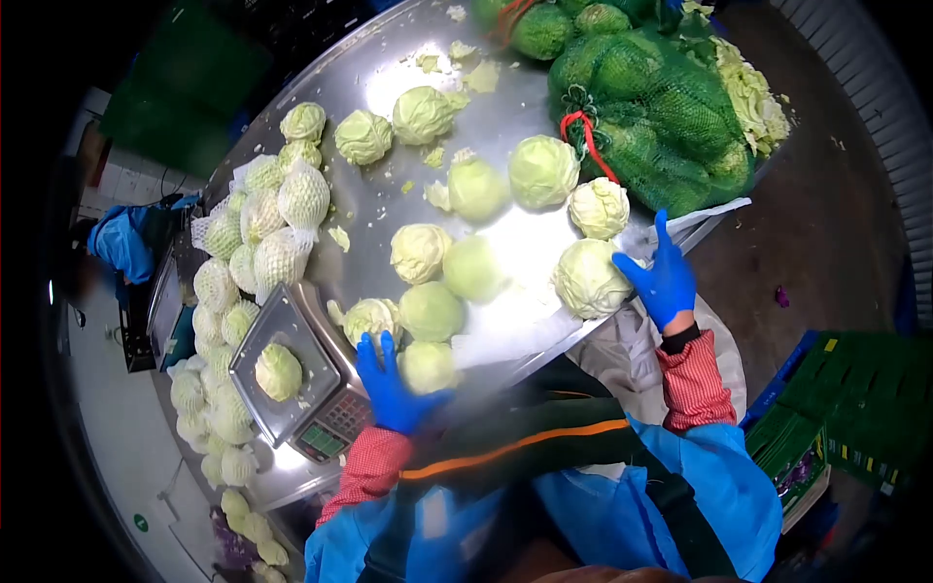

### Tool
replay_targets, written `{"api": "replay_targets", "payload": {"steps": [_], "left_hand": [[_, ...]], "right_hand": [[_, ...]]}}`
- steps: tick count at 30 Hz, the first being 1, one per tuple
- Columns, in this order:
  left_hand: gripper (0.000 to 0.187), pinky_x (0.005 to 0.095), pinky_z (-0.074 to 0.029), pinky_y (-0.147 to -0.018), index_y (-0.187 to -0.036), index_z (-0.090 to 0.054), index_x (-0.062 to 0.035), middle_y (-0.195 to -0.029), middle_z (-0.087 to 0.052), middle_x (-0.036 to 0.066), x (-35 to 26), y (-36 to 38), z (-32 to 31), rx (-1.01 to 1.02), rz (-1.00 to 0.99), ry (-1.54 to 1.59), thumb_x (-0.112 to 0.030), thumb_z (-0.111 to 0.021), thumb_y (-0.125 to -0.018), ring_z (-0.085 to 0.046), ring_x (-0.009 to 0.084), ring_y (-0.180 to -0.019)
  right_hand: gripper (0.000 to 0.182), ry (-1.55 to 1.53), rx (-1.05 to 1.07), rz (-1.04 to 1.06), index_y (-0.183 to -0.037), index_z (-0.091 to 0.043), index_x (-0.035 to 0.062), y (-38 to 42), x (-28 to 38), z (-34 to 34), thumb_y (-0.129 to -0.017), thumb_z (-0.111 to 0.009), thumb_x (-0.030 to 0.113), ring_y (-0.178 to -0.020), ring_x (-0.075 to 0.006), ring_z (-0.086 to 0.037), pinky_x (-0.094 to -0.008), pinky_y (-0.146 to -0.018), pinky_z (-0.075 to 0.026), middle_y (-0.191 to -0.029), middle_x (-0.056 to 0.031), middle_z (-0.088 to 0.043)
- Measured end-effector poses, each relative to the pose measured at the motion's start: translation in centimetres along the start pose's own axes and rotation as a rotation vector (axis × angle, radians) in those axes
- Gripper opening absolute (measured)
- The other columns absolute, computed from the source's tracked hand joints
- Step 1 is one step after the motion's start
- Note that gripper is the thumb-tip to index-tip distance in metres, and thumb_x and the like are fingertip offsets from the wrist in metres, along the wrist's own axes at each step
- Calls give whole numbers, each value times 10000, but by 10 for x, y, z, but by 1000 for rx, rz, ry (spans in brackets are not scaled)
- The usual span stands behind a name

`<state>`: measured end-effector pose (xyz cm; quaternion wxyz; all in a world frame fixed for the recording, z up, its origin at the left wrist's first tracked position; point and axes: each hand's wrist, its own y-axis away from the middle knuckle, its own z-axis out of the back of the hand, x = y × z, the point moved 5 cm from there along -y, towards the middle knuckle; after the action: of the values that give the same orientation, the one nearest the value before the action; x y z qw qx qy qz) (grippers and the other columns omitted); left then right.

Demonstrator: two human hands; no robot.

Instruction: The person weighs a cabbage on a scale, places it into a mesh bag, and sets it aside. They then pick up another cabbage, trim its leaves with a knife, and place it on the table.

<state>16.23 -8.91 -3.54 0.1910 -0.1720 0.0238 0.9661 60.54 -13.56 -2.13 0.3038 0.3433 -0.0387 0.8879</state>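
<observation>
My right hand (666, 282), in a blue glove, is open with thumb and fingers spread. Its thumb reaches the right side of a pale cabbage (588, 279) by the table's front edge. My left hand (394, 387), gloved in blue too, spreads its fingers at the lower edge of a leafy cabbage (372, 318). Beside that hand lie smoother cabbages (431, 312), and a digital scale (340, 413) stands to its left. One small cabbage (279, 372) rests on the scale's metal pan.
Several cabbages in white foam nets (260, 216) are piled along the left of the steel table (374, 214). Green mesh sacks of cabbages (651, 117) with red ties fill the back right. Green crates (855, 408) stand at the right, below table height.
</observation>
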Motion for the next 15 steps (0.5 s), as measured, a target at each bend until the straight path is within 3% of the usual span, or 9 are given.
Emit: {"api": "replay_targets", "payload": {"steps": [2,3,5,8,10,14,15], "left_hand": [[1277,566,-164,-1116,-1486,-197,-86,-1522,-87,282,0,0,-11,25,34,17,-590,-825,-495,-109,465,-1400],[1271,566,-162,-1117,-1486,-199,-86,-1523,-83,282,0,0,-19,15,32,18,-576,-831,-499,-102,462,-1402],[1221,558,-163,-1120,-1485,-212,-91,-1519,-95,281,-7,-1,-23,28,25,-37,-516,-843,-531,-94,451,-1406],[1041,529,-284,-1085,-1428,-361,-76,-1479,-191,292,-21,-9,-43,21,-79,188,-481,-833,-592,-251,454,-1353],[1070,510,-295,-1081,-1448,-325,-83,-1486,-194,280,-32,-13,-50,-50,-40,158,-436,-854,-588,-286,440,-1342],[1032,506,-222,-1111,-1455,-313,-78,-1491,-176,290,-40,-34,-64,-200,92,266,-483,-802,-641,-216,444,-1372],[1061,533,-174,-1119,-1472,-278,-91,-1508,-123,296,-39,-38,-74,-251,84,322,-494,-802,-642,-147,446,-1401]], "right_hand": [[1077,-420,182,-4,-1478,-144,-29,6,-26,-33,-726,-785,401,-1200,-334,-514,-371,-1000,-411,-1302,-275,-495],[1115,-423,303,-6,-1473,-86,-61,13,-29,-42,-720,-801,345,-1287,-301,-440,-348,-1053,-364,-1398,-277,-404],[1136,-403,239,98,-1474,-93,-49,19,-26,-59,-690,-825,324,-1220,-316,-503,-361,-1008,-409,-1332,-269,-474],[1138,-416,128,91,-1477,-120,-27,18,-12,-67,-662,-844,300,-1148,-331,-557,-370,-966,-444,-1257,-252,-538],[1093,-346,60,92,-1491,-167,39,16,2,-65,-673,-835,320,-1111,-350,-571,-395,-932,-458,-1211,-248,-562],[956,-26,-57,172,-1495,-222,116,5,23,-74,-761,-733,455,-1106,-385,-556,-426,-923,-442,-1244,-264,-536],[828,-86,-63,204,-1473,-268,70,0,32,-77,-829,-706,352,-1182,-380,-508,-413,-968,-419,-1349,-256,-464]]}}
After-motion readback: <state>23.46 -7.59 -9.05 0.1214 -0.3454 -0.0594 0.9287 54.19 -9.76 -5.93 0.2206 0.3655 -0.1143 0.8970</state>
